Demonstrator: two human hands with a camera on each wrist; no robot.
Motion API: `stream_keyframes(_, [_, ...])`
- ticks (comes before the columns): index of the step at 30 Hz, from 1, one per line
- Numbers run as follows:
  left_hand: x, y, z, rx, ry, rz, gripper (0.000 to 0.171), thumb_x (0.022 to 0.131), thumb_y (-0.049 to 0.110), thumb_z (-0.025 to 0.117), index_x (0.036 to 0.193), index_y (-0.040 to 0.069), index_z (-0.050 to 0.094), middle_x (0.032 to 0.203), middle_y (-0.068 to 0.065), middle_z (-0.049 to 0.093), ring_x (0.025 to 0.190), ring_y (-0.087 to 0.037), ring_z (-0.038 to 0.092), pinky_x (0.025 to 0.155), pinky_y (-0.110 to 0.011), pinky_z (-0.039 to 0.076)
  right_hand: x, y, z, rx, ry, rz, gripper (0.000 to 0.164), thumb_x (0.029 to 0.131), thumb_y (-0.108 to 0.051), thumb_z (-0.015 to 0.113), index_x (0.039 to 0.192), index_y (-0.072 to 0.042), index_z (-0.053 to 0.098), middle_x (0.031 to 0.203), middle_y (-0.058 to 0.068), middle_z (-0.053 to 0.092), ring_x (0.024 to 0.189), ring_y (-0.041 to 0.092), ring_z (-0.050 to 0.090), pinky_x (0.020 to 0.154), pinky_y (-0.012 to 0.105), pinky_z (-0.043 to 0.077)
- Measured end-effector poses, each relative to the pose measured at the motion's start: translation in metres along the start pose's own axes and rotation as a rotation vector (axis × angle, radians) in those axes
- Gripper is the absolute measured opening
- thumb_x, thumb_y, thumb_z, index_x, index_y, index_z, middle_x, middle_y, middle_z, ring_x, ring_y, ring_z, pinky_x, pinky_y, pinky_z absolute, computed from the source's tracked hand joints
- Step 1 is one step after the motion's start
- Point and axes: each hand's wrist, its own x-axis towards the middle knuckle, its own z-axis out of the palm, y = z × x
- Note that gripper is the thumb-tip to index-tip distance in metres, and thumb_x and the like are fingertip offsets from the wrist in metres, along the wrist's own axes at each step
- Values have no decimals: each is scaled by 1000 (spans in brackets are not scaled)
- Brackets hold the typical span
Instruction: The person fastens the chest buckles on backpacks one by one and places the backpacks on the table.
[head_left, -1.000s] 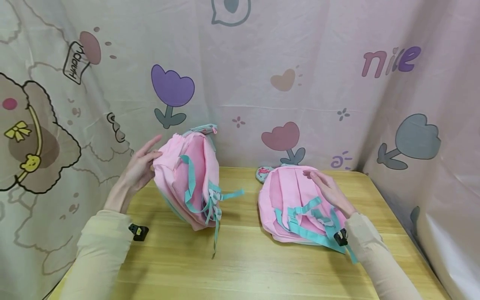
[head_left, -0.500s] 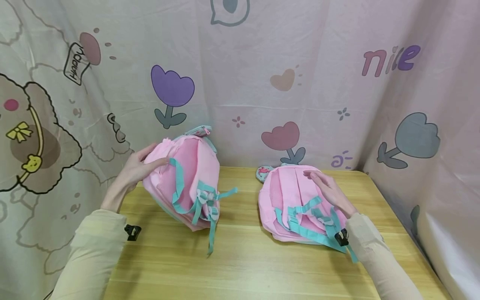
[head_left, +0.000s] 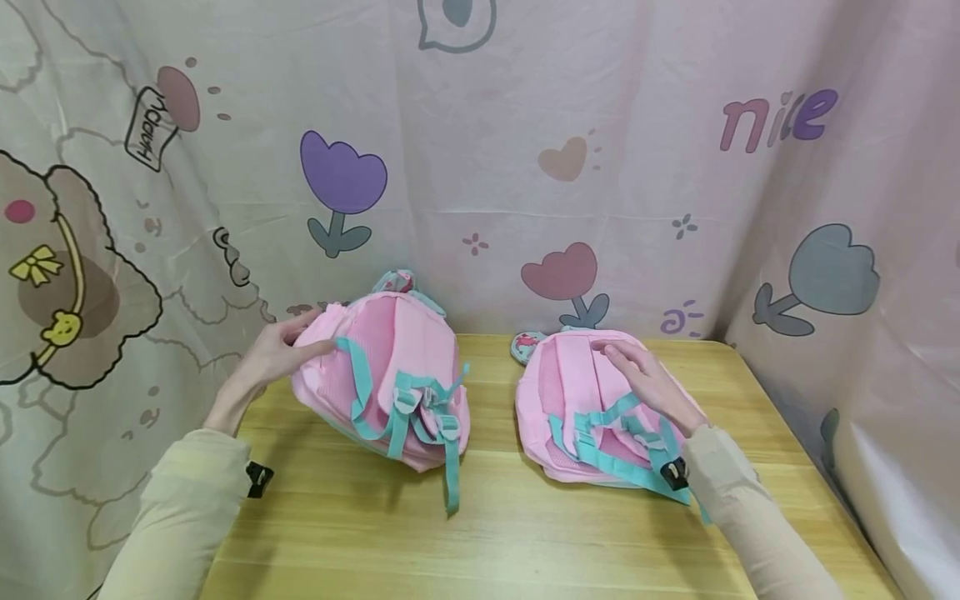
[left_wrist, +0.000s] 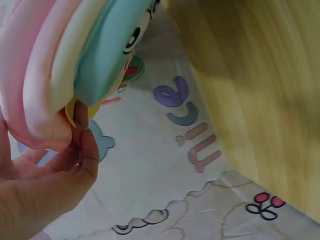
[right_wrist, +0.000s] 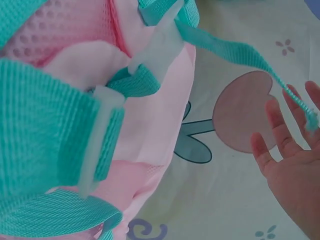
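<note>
My left hand [head_left: 272,357] grips a pink backpack [head_left: 422,342] by its left side, thumb on the face with the straps. This backpack leans to the left, its padded back and teal straps towards me. In the left wrist view, the fingers of the left hand [left_wrist: 60,180] curl under its layered pink, cream and teal edge [left_wrist: 42,90]. A second pink backpack [head_left: 542,408] lies on the table with its straps up. Over its right side is my right hand [head_left: 648,382], fingers extended. The right wrist view shows that hand [right_wrist: 295,175] with spread fingers near a loose teal strap [right_wrist: 230,52].
Both backpacks are on a light wooden table [head_left: 495,542]. A pale curtain [head_left: 480,150] printed with flowers and cartoon figures hangs behind and along both sides. A small round teal pouch [head_left: 527,347] sits at the second backpack's top left corner.
My left hand has taken hold of the left backpack with the thumb in front. That backpack has come down and turned its back more towards me. The right hand has barely shifted left.
</note>
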Motion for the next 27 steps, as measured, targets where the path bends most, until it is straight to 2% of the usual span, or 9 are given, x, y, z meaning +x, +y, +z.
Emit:
stream_keyframes(4, [0,-14,10,-28,-48,9,75,97,34,64,154,-4,33,130,-35,59,88,-10,63,73,-24,54,2,-2,3,-37,22,-79,32,108,-24,45,133,-13,62,140,10,57,132,25,48,112,29,41])
stream_keyframes(5, [-1,-17,13,-46,-60,13,72,97,31,64,152,-6,35,127,-35,61,87,-10,65,73,-25,55,2,-2,4,-48,28,-95,31,108,-23,46,132,-14,63,139,10,57,132,25,48,110,24,39])
stream_keyframes(7, [-1,-23,18,-77,-81,24,67,97,27,65,149,-7,39,121,-34,65,84,-11,66,72,-27,56,2,-3,6,-55,35,-121,30,108,-20,47,130,-12,65,139,12,57,133,25,46,110,21,37])
stream_keyframes(11, [-4,-38,28,-136,-140,36,63,96,20,66,147,-9,42,114,-30,69,84,-13,68,74,-28,57,2,-4,8,-57,35,-121,31,107,-19,48,132,-10,64,141,14,55,135,29,43,113,40,37])
stream_keyframes(14, [-8,-51,33,-161,-196,27,61,97,19,65,146,-10,43,120,-31,67,89,-15,67,75,-30,58,2,-3,10,-46,21,-100,32,108,-20,47,134,-10,63,140,12,55,137,30,41,112,53,36])
stream_keyframes(20, [-14,-72,38,-177,-299,-12,63,98,19,62,147,-13,37,138,-38,52,99,-22,67,81,-33,58,2,-4,15,-22,-11,-81,36,108,-24,47,138,-8,59,138,15,60,136,34,45,111,62,39])
stream_keyframes(23, [-15,-74,37,-142,-322,-48,67,100,21,59,148,-17,31,144,-42,43,110,-39,65,92,-44,58,2,-6,16,-22,-12,-73,37,107,-25,48,138,-9,59,139,14,61,135,34,48,111,61,40])
stream_keyframes(25, [-15,-71,35,-107,-320,-74,68,103,23,54,148,-19,26,147,-45,35,121,-53,55,100,-54,52,3,-8,17,-17,-20,-64,37,107,-26,48,139,-11,59,140,13,61,136,33,49,112,60,40])
stream_keyframes(27, [-14,-66,34,-71,-291,-65,68,105,25,50,149,-20,24,149,-46,32,132,-59,43,107,-62,44,3,-9,18,-4,-28,-58,36,107,-25,48,139,-11,59,141,13,60,138,33,48,113,61,39])
